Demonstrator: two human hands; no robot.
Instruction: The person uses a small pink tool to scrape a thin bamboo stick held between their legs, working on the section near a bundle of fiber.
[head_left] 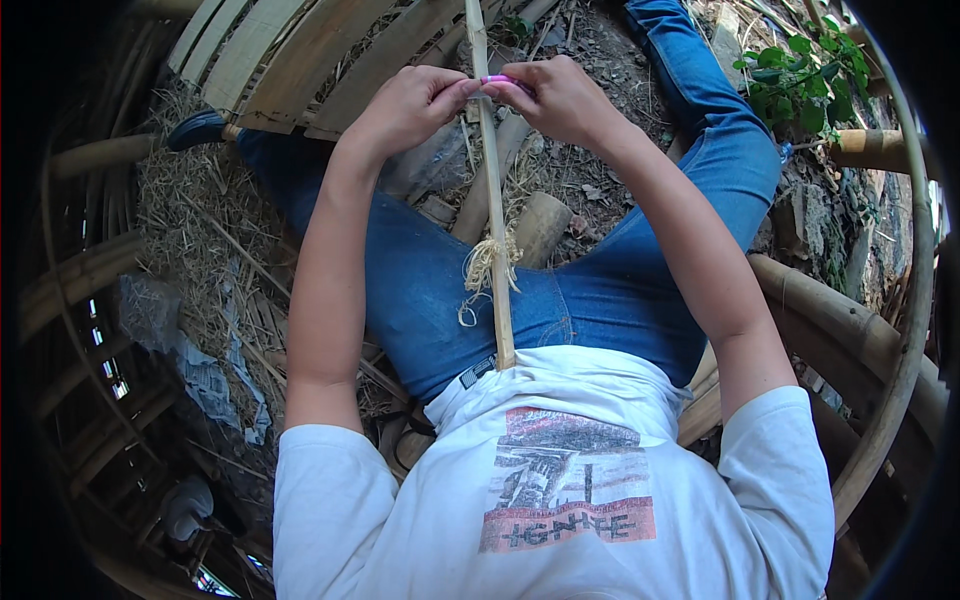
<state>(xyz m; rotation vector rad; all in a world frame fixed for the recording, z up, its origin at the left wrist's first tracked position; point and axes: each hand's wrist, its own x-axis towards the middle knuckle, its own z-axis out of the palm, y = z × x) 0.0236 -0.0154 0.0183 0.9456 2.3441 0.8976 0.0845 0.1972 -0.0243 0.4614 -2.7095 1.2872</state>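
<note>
Pink slim tool (497, 79) between right fingers (514, 95), at wooden stick (494, 185).

The long pale stick (493, 180) is wood or bamboo, shaved to a matt, slightly uneven face, and the small pink piece (497, 79) on it looks smooth and shiny, probably plastic, though fingers cover much of it. The tuft (483, 270) is dry, frayed plant fibre. The wearer's jeans (430, 300) are matt blue denim; the white shirt (400, 530) is soft, dull cloth with a flat, worn print. Rough straw (180, 200) surrounds crumpled, thin plastic sheeting (205, 385), while the curved bamboo rail (840, 325) has a smooth, faintly polished skin.
</note>
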